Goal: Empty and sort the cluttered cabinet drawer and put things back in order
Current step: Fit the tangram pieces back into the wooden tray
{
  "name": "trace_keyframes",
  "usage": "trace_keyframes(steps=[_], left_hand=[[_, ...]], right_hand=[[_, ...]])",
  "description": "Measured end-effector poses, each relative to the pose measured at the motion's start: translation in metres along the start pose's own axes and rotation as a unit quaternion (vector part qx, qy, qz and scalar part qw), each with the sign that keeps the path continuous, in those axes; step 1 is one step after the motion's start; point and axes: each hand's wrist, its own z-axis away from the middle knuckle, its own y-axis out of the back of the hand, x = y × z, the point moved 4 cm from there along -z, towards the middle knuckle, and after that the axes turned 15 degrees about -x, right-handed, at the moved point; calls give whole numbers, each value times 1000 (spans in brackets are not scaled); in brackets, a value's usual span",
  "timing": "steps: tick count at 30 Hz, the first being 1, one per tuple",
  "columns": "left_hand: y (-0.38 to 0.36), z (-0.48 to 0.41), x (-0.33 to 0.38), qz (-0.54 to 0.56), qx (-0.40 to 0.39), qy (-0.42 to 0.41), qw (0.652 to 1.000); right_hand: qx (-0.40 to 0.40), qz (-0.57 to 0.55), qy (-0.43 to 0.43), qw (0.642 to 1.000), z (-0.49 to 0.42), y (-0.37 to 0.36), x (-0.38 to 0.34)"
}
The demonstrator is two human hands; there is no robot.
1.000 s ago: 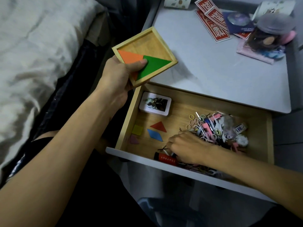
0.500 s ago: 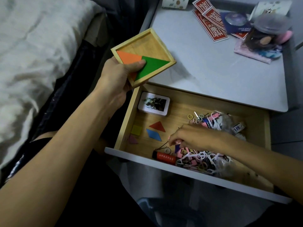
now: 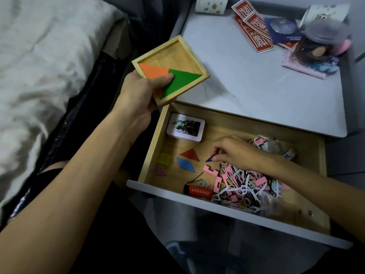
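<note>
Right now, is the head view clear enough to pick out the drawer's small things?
Head view: dim, no glare. Red triangle and blue piece read sharply; the pale triangle sits shadowed against the drawer wall; the clip pile smears toward the near corner. The dark piece the right hand pinches is faint; the wooden tray held by the left hand is crisp.

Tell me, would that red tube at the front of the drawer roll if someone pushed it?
Probably: the red tube looks round and lies on its side. It likely wouldn't go far: the drawer front and pink pieces crowd it. Seems stiff too.
</note>
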Motion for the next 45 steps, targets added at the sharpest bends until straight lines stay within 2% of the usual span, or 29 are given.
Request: trace_keyframes(steps=[2,5,7,14,20,24,27,30,34,39,42,45], left_hand=[[3,0,1,3,9,1,1000],[4,1,1,4,11,1,1000],[3,1,1,2,8,1,1000],[2,1,3,-1,3,0,1000],[7,1,2,-1,22,-3,1000],[11,2,2,-4,32,-5,999],[14,1,3,0,36,-2,999],[18,0,3,8,36,-5,999],[19,1,4,10,32,-10,999],[18,2,5,10,30,-7,999],[18,2,3,7,26,-5,1000],[19,1,1,5,19,-2,1000]], right_hand=[[-20,-14,-6,1000,-7,0,0],[-71,21,-32,997,-12,-6,7],[-76,36,-41,996,-10,-5,12],[-4,48,-40,998,-4,0,14],[58,-25,25,998,-21,2,-13],[32,-45,50,997,-64,-18,-46],[39,-78,17,996,-96,-33,-52],[60,-43,28,997,-106,-42,-59],[65,94,-7,993,-104,-51,-70],[102,108,-13,989,-103,-53,-77],[105,81,-15,991,-104,-53,-75],[98,-97,-8,990,-105,-57,-67]])
